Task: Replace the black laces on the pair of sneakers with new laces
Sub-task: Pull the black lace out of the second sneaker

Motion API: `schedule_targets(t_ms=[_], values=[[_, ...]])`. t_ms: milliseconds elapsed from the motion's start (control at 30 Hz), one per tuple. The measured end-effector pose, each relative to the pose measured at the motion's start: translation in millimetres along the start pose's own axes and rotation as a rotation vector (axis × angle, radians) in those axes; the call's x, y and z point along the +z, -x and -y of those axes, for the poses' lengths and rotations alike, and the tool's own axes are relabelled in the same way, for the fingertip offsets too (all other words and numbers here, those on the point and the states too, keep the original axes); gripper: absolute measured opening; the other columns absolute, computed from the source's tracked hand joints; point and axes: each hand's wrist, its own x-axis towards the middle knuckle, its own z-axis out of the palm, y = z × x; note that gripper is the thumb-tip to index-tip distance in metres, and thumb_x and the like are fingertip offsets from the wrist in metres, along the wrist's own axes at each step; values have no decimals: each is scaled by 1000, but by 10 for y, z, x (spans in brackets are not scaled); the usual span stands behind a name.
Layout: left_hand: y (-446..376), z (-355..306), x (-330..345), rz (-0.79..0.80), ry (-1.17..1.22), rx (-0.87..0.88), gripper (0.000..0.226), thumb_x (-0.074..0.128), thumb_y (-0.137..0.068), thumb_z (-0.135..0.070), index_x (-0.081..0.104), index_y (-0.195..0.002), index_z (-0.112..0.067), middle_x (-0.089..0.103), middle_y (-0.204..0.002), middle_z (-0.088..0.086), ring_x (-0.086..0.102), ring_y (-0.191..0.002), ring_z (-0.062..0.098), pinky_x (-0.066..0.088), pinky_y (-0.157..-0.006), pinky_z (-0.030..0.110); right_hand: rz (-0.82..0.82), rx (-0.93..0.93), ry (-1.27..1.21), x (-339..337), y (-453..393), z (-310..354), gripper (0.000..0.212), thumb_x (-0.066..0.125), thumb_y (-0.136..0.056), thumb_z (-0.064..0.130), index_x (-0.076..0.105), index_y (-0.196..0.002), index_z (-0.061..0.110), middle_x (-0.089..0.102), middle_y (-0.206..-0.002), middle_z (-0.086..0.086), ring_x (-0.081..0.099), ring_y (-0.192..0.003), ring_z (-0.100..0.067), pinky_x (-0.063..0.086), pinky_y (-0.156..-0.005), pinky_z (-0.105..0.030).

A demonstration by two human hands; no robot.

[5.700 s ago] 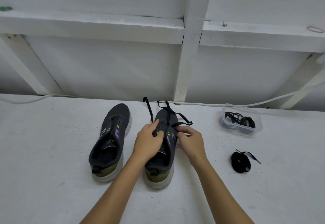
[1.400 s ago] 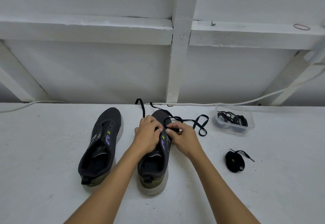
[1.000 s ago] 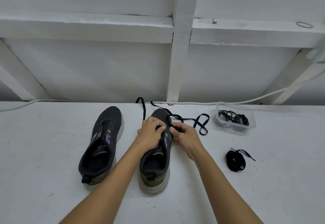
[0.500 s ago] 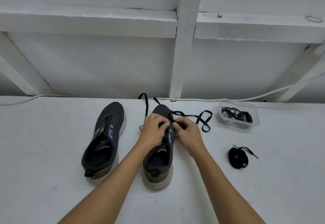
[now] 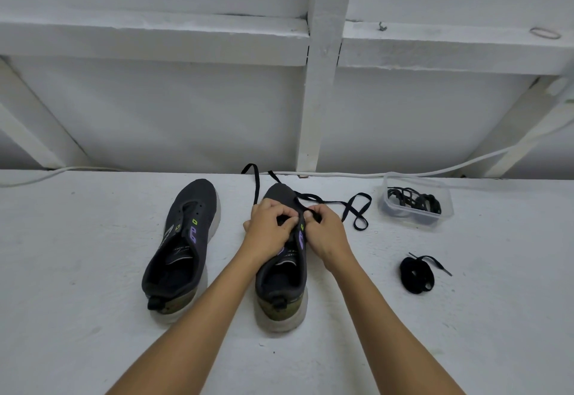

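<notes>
Dark sneakers (image 5: pixel 183 239) side by side, upright

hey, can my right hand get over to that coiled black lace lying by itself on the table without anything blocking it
Probably yes. The coiled lace lies alone on bare table, right of the right hand, with nothing between them. But that hand is pinching the lace threaded in the right sneaker, so it must let go first.

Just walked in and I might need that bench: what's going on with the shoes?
A person is lacing the right-hand sneaker: both hands, left hand and right hand, work a black lace at its eyelets. The other sneaker sits unlaced beside it.
</notes>
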Motion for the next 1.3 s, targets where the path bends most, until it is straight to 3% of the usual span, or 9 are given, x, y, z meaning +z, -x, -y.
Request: schedule_targets(t_ms=[133, 333, 600, 767, 933, 1033, 1300], values=[[5, 0, -10, -15, -1, 0, 10, 63, -95, -33, 63, -88, -40, 50, -109, -16, 40, -112, 6, 29, -93, 35, 22, 0, 47, -2, 0, 29, 12, 49, -103, 19, 60, -107, 16, 65, -95, 3, 57, -81, -7, 42, -67, -23], [27, 7, -7, -39, 4, 14, 10, 61, -96, -32, 64, -88, -37, 50, -109, -15, 41, -112, 7, 30, -94, 37, -37, -122, 160, 20, 51, 5, 10, 49, -103, 19, 58, -105, 17, 68, -96, 2, 63, -87, -20, 49, -81, -36], [24, -46, 38, -63, -26, -52, 10, 57, -98, -36, 65, -91, -36, 51, -111, -15, 38, -110, 4, 25, -87, 36, -74, -50, 91, 31, 37, 8, 11, 47, -104, 20, 57, -104, 18, 62, -90, 8, 58, -81, -14, 47, -77, -33], [28, -44, 47, -82, -47, -20, 12, 57, -98, -35, 63, -87, -38, 52, -107, -15, 37, -107, 4, 25, -86, 36, 0, -76, 81, -9, 22, -23, 9, 52, -103, 23, 61, -103, 21, 65, -95, 10, 62, -91, -13, 49, -86, -31], [19, -31, 28, -63, -12, -46, 12, 57, -98, -35, 64, -88, -37, 54, -108, -16, 38, -107, 3, 27, -88, 37, 125, -23, -140, -96, 19, -117, 17, 64, -95, 14, 73, -97, 29, 75, -94, 5, 71, -98, -25, 57, -94, -51], [19, -17, 23, -62, 5, -47, 11, 57, -98, -34, 64, -89, -37, 55, -106, -17, 39, -107, 4, 27, -87, 36, 125, 6, -228, -97, 10, -129, 15, 70, -92, 10, 75, -100, 22, 77, -98, 2, 72, -102, -25, 55, -97, -52], [42, -1, 25, -76, -3, -2, 14, 56, -99, -30, 62, -87, -36, 58, -99, -18, 40, -107, 5, 30, -89, 38, 145, 29, -229, -106, -37, -97, 16, 75, -89, 8, 76, -98, 21, 77, -99, 0, 72, -100, -30, 61, -83, -53]])
